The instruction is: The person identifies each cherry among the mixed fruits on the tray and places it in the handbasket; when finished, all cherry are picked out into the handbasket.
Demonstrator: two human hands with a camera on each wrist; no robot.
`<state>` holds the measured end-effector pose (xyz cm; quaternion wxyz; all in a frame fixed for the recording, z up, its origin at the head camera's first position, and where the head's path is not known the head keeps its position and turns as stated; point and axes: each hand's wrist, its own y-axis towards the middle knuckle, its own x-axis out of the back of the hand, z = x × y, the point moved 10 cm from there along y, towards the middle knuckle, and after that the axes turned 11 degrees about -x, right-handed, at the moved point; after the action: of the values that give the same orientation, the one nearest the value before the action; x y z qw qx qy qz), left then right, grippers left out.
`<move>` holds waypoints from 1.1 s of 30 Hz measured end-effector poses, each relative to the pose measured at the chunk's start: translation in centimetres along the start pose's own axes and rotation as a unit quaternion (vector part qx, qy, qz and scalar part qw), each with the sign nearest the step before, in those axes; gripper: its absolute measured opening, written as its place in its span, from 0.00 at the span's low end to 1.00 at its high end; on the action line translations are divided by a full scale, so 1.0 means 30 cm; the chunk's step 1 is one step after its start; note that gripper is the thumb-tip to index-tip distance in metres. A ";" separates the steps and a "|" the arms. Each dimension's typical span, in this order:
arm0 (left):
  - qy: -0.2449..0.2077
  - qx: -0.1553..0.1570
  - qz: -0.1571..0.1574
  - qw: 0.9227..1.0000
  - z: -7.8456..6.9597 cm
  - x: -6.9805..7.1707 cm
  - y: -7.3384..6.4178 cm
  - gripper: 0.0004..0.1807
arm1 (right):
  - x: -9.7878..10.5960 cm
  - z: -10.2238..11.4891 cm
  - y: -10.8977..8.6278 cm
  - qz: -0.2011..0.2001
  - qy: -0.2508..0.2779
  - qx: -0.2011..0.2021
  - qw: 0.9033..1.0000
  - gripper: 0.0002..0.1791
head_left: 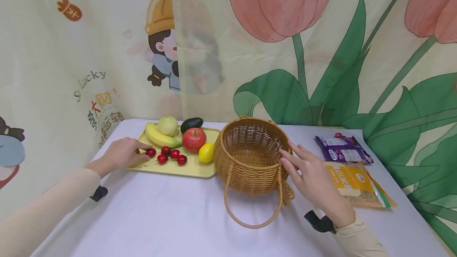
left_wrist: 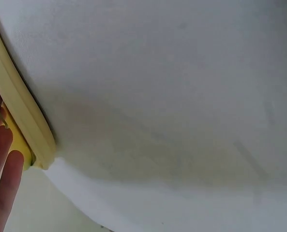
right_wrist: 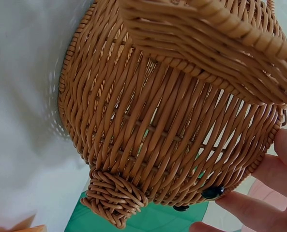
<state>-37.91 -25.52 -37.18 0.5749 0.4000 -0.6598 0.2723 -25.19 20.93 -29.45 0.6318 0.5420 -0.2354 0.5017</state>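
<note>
1. The left hand (head_left: 121, 154) pinches a red cherry (head_left: 150, 152) between thumb and forefinger at the left side of the tray; whether the fruit touches the tray's surface, I cannot tell.
2. The right hand (head_left: 315, 173) has its fingers extended, not closed, and rests their tips on the right rim of the wicker basket (head_left: 246, 175).
3. Four loose cherries (head_left: 182, 160) lie on the yellow tray (head_left: 192, 173), just right of the pinched one.
4. Behind them on the tray are a banana (head_left: 155, 134), a round pale-green fruit (head_left: 168, 126), a dark-green avocado (head_left: 191, 124) and a red apple (head_left: 194, 140); a lemon (head_left: 206, 153) sits beside the basket.
5. The basket stands mouth up at the tray's right end, its handle (head_left: 253, 225) folded down toward the person.
6. Right of the basket, purple packets (head_left: 344, 150) lie behind an orange-and-yellow pouch (head_left: 357, 185) on the white-covered table (head_left: 160, 213).
7. A tulip-printed curtain (head_left: 282, 3) hangs behind.
</note>
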 end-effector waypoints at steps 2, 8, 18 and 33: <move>0.001 0.004 -0.001 1.000 0.004 0.008 -0.006 0.22 | 0.002 -0.002 -0.001 -0.001 0.001 -0.001 1.000 0.19; 0.005 0.014 0.000 1.000 0.034 0.058 -0.040 0.23 | 0.007 -0.001 -0.006 -0.007 0.003 0.005 1.000 0.19; 0.052 0.006 -0.034 0.998 0.025 0.229 -0.073 0.25 | 0.012 0.004 -0.003 -0.013 0.004 0.011 1.000 0.18; 0.030 -0.063 -0.032 0.997 -0.315 0.422 0.119 0.25 | 0.007 0.004 -0.002 -0.011 0.003 0.009 1.000 0.18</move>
<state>-36.04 -18.60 -22.65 0.6270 0.3754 -0.6447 0.2243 -25.03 20.92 -29.26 0.6331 0.5484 -0.2235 0.4985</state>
